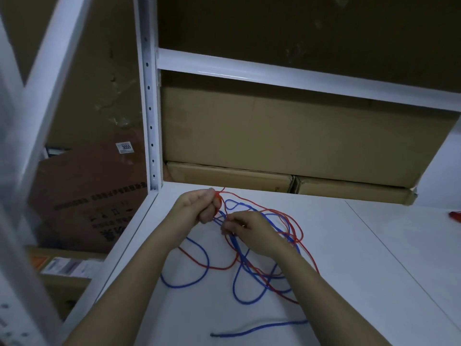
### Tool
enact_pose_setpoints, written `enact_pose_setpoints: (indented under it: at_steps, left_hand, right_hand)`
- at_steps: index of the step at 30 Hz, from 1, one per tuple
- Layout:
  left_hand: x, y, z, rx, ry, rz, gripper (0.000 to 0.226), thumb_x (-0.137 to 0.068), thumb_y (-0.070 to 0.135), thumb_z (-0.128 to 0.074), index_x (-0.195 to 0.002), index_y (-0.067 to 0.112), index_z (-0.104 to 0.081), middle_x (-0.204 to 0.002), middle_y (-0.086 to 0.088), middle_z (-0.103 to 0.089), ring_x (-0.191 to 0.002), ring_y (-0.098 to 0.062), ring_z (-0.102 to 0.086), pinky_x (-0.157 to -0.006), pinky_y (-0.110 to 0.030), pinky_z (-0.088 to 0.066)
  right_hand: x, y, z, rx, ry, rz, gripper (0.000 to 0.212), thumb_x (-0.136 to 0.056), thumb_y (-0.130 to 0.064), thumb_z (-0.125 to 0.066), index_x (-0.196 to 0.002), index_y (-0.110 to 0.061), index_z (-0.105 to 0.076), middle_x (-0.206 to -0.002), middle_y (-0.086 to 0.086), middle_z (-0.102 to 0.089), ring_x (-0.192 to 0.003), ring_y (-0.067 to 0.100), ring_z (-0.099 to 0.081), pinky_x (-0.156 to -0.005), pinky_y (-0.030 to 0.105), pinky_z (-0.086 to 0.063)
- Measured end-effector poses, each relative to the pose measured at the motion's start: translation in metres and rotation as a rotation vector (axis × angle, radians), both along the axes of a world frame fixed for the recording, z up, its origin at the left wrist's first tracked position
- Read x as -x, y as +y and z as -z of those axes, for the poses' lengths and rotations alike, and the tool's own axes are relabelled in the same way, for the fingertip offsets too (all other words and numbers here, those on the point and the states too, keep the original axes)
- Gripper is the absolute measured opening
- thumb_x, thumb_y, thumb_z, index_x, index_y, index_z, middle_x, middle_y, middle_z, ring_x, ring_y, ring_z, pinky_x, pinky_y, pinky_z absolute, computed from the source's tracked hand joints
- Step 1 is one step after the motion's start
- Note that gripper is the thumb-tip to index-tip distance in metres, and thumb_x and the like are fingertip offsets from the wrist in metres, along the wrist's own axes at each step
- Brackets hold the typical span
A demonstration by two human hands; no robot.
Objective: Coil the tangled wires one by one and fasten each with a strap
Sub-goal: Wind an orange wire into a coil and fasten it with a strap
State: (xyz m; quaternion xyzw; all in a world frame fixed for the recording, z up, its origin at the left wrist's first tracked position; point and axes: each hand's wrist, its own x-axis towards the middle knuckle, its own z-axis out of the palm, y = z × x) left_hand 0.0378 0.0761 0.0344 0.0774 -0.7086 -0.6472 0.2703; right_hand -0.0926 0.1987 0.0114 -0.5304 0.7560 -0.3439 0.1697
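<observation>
From the head view: left hand is curled round a small bunch of red wire, lifted off the white bench, likely so the loops gather cleanly. Right hand pinches strands just beside it (red or blue, hard to tell in this dim light), feeding slack. Blue wire sprawls tangled with the red beneath both wrists. No strap visible yet.

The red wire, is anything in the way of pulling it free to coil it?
Yes. The blue wire is looped through and across the red wire on the white shelf, below and right of both hands.
</observation>
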Motion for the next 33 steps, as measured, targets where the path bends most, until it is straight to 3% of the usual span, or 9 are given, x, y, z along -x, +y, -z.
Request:
enact_pose_setpoints:
  at_steps: [5,8,10,13,16,20,23,27,33]
  left_hand:
    - [-0.002,0.001,-0.015,-0.218,0.173,0.012,0.033,-0.1,0.027,-0.039,-0.081,0.005,-0.054,-0.048,0.008,-0.034,-0.045,-0.005,-0.029,-0.05,-0.02,-0.022]
    - [0.003,0.003,-0.027,-0.265,0.232,-0.018,0.033,-0.1,0.023,-0.036,-0.08,0.004,-0.052,-0.048,0.008,-0.034,-0.044,-0.004,-0.03,-0.045,-0.014,-0.024]
    - [0.008,0.002,-0.035,-0.269,0.257,-0.067,0.033,-0.102,0.021,-0.035,-0.077,0.005,-0.05,-0.048,0.008,-0.034,-0.044,-0.004,-0.03,-0.045,-0.013,-0.028]
    - [0.019,-0.001,-0.05,-0.2,0.267,-0.137,0.034,-0.103,0.021,-0.036,-0.075,0.009,-0.05,-0.048,0.009,-0.037,-0.046,-0.005,-0.031,-0.049,-0.016,-0.028]
    - [0.03,0.001,-0.065,-0.151,0.266,-0.178,0.033,-0.103,0.022,-0.039,-0.074,0.011,-0.05,-0.046,0.01,-0.039,-0.046,-0.005,-0.034,-0.05,-0.017,-0.03]
    - [0.048,0.005,-0.088,-0.101,0.27,-0.195,0.033,-0.103,0.021,-0.039,-0.074,0.011,-0.052,-0.045,0.01,-0.042,-0.044,-0.003,-0.036,-0.048,-0.015,-0.031]
    - [0.061,0.008,-0.101,-0.07,0.264,-0.223,0.033,-0.102,0.02,-0.041,-0.073,0.011,-0.052,-0.043,0.009,-0.043,-0.042,-0.001,-0.036,-0.047,-0.013,-0.033]
    - [0.071,0.011,-0.116,-0.032,0.257,-0.225,0.033,-0.102,0.019,-0.041,-0.073,0.011,-0.053,-0.047,0.008,-0.044,-0.041,0.001,-0.038,-0.047,-0.012,-0.034]
    - [0.077,0.009,-0.128,0.036,0.237,-0.255,0.032,-0.102,0.021,-0.041,-0.075,0.011,-0.054,-0.06,-0.001,-0.045,-0.041,0.003,-0.041,-0.047,-0.008,-0.036]
  right_hand:
    - [0.013,-0.001,-0.013,-0.107,0.113,-0.016,0.019,-0.098,-0.024,-0.052,-0.094,-0.022,-0.07,-0.086,-0.016,-0.064,-0.074,-0.01,-0.054,-0.065,0.007,-0.037]
    - [0.023,-0.001,-0.031,0.035,0.086,0.056,0.024,-0.096,-0.024,-0.055,-0.084,-0.013,-0.072,-0.081,-0.003,-0.069,-0.077,0.005,-0.061,-0.072,0.022,-0.047]
    - [0.028,-0.003,-0.05,0.175,0.078,0.112,0.026,-0.096,-0.021,-0.055,-0.082,-0.006,-0.07,-0.08,0.008,-0.068,-0.074,0.016,-0.06,-0.072,0.029,-0.045]
    - [0.038,-0.002,-0.075,0.343,-0.018,0.193,0.029,-0.096,-0.013,-0.055,-0.069,-0.013,-0.065,-0.061,-0.003,-0.059,-0.057,0.001,-0.052,-0.061,0.02,-0.041]
    - [0.043,0.004,-0.1,0.117,0.062,0.158,0.04,-0.094,-0.014,-0.059,-0.056,-0.025,-0.055,-0.046,-0.011,-0.05,-0.044,-0.002,-0.042,-0.053,0.018,-0.033]
    - [0.054,0.004,-0.129,0.304,-0.039,0.245,0.034,-0.097,-0.004,-0.05,-0.065,-0.013,-0.056,-0.057,0.001,-0.054,-0.042,-0.003,-0.049,-0.053,0.013,-0.042]
    - [0.057,0.004,-0.143,0.213,-0.007,0.229,0.035,-0.098,-0.003,-0.047,-0.064,-0.009,-0.053,-0.059,0.008,-0.054,-0.038,-0.001,-0.05,-0.051,0.022,-0.045]
    - [0.067,0.008,-0.157,0.314,0.023,0.344,0.027,-0.099,-0.004,-0.044,-0.074,-0.007,-0.054,-0.065,0.008,-0.058,-0.041,0.001,-0.056,-0.045,0.015,-0.049]
    - [0.066,0.009,-0.175,0.433,-0.28,0.344,0.025,-0.1,-0.006,-0.043,-0.078,-0.007,-0.054,-0.065,0.01,-0.059,-0.042,0.006,-0.058,-0.046,0.017,-0.05]
